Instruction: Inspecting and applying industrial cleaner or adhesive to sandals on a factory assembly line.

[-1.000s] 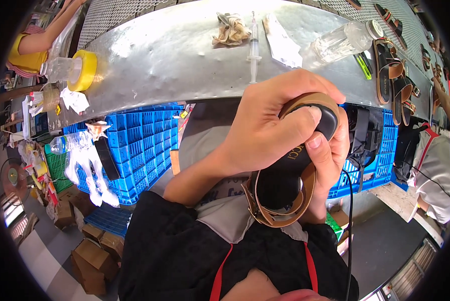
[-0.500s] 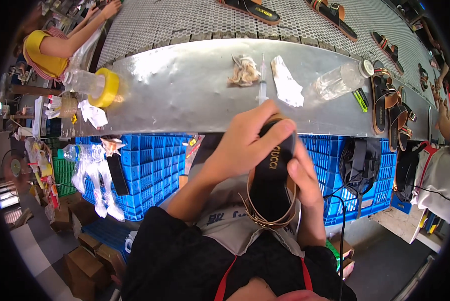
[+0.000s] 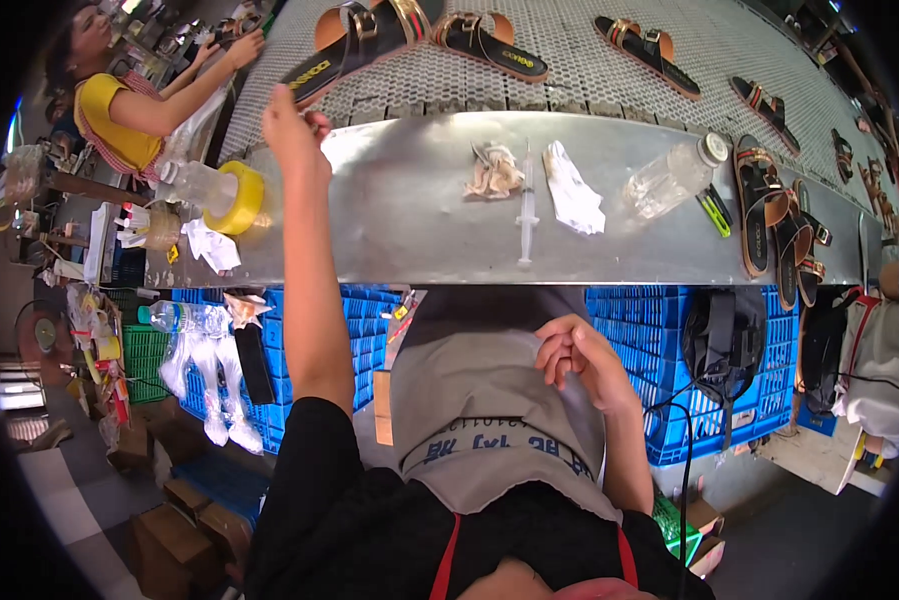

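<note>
A black slide sandal (image 3: 354, 52) with striped, buckled straps lies at the near edge of the mesh belt. My left hand (image 3: 297, 132) reaches far forward and pinches its heel end, the other fingers curled. In front of the grey apron, my right hand (image 3: 574, 358) hovers with nothing in it, its fingers loosely bent and partly apart. On the metal table between us lie a syringe (image 3: 526, 215), a crumpled stained cloth (image 3: 493, 170) and a folded white cloth (image 3: 572, 190).
More sandals (image 3: 489, 45) ride on the mesh belt (image 3: 569, 80). A clear bottle (image 3: 669, 178), a green cutter (image 3: 714, 212) and stacked sandals (image 3: 759, 205) are at right. A yellow tape roll (image 3: 234, 198) stands left. Blue crates (image 3: 639, 380) sit below. A co-worker (image 3: 119, 115) works far left.
The sandal that both hands held before the apron is now on the belt at the far left, carried there by my left hand. My right hand has let go and stayed near the apron.
</note>
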